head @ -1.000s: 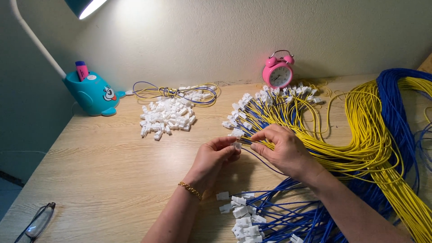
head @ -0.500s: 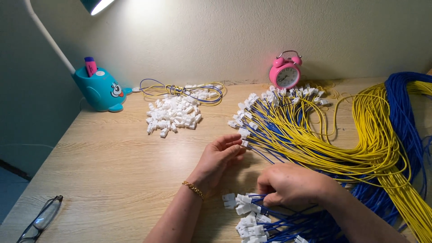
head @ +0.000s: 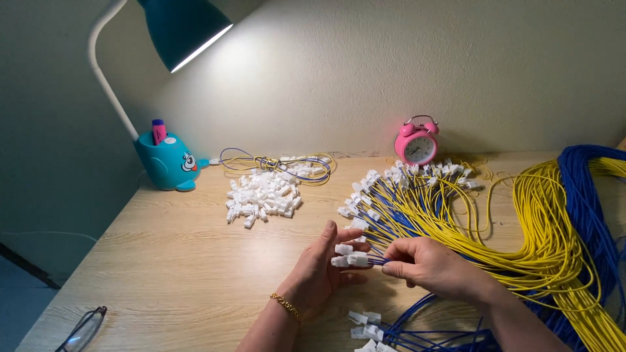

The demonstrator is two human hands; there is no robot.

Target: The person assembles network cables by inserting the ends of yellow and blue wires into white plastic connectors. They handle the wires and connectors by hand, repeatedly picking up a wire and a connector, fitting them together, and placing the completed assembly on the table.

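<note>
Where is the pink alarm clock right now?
In the head view, the pink alarm clock stands at the back of the wooden desk against the wall, right of centre, just behind the yellow wires' white connector ends.

Clock: pink alarm clock point(head: 416, 145), upright against back wall.
Holder: teal animal-shaped pen holder point(head: 167, 163), far left of counter point(head: 163, 261).
Lamp: teal shade point(head: 182, 29), lit, white neck.
Eyeglasses point(head: 81, 331): near left counter edge.

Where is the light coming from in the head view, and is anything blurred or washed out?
Head view: the teal desk lamp at top left throws a bright wash over the wall behind it; the light wooden table is evenly lit; left hand and right hand look sharp, without motion blur.
</note>
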